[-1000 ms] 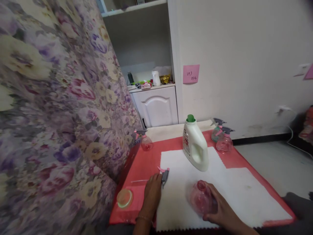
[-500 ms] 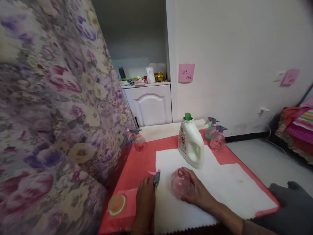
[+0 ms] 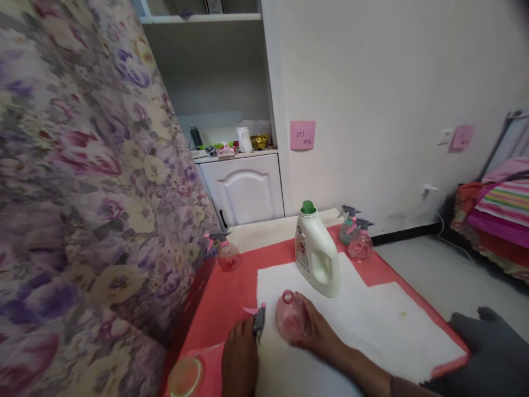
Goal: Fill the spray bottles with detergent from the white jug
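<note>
My right hand (image 3: 316, 333) is wrapped around a clear pink spray bottle (image 3: 289, 318) with its neck uncovered, held upright over the white cloth. At the cloth's left edge, my left hand (image 3: 240, 355) has its fingers curled against a grey spray head (image 3: 259, 321) with a pink trigger; the fingertips are partly hidden. Beyond the pink bottle stands a large pale green jug (image 3: 316, 253) with a handle and something green in its mouth. A round orange lid-like thing with a pale rim (image 3: 187, 377) lies left of my left hand.
A pink spray bottle (image 3: 228, 257) stands at the table's back left. Another pink one (image 3: 360, 247) and a green one (image 3: 346, 234) stand at the back right. White cloth (image 3: 384, 325) covers part of the red tabletop (image 3: 231, 292). A floral curtain (image 3: 103, 220) hangs close on the left.
The view has shifted, so most things sit lower and farther left. Both hands stay at the same things, the right still around the pink bottle, the left at the spray head.
</note>
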### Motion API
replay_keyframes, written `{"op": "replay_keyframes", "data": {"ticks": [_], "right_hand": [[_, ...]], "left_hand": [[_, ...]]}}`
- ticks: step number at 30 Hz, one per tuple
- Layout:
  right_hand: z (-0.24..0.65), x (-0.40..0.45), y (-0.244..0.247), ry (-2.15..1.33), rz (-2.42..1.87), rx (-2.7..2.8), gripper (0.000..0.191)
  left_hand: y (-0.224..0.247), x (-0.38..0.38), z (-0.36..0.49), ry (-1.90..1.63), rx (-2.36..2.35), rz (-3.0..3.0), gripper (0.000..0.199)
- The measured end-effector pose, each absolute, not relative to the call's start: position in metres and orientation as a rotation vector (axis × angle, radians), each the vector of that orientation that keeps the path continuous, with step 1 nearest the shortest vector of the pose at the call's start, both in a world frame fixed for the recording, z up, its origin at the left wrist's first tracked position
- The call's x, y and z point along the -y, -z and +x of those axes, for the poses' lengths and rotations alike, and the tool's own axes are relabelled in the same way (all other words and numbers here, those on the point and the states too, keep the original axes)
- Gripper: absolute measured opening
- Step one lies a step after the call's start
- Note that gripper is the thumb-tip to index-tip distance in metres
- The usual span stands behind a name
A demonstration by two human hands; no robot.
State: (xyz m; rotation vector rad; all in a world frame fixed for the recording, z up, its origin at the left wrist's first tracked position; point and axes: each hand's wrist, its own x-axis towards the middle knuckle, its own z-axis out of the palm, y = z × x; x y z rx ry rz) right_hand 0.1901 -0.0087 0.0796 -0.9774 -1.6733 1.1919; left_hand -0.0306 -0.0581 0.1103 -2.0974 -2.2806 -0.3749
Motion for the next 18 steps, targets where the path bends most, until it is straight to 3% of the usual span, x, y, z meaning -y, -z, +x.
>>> {"op": "replay_keyframes", "data": {"ticks": [6,14,16,18], "right_hand": [[0.199,0.006,-0.064,-1.162,-1.062,1.696,0.105],[0.256,0.007,-0.12,-1.014,-0.902,1.502,0.046],[0.274,-0.001,-0.139,-0.917,-0.956,1.363,0.039],[0.288,-0.013,-0.151,-0.848,-1.023,1.211,0.043]], "left_hand": [[-0.105,0.058,-0.033,0.411,2.268,-2.096,0.045],[-0.101,0.06,-0.036,0.504,2.165,-2.063,0.042],[-0.102,0.062,-0.035,0.487,2.163,-2.039,0.037],[-0.102,0.063,-0.036,0.458,2.17,-2.01,0.033]]}}
